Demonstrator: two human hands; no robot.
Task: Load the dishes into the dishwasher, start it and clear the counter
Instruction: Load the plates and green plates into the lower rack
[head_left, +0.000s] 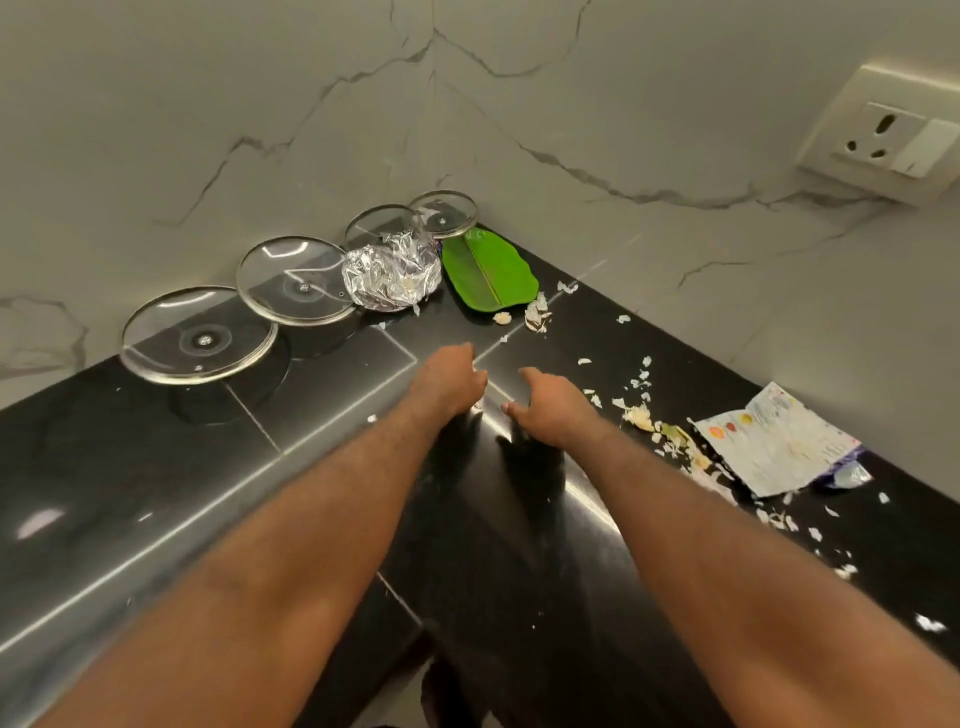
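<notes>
Over the black counter (156, 493), two bare hands sit in front of a green leaf (488, 273).
Left hand (449, 382) has fingers tucked under, so I cannot tell if it holds anything. Right hand (550, 410) is loose and cupped, thumb apart. Crumpled foil (392, 278) sits just left of the leaf. Four tilted glass lids (298, 280) line the wall farther left, and white scraps (644, 415) lie right of it.

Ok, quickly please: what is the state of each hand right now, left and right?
Left hand: fingers curled under, out of view; cannot be told.
Right hand: open, fingers loosely curved, holding nothing.
</notes>
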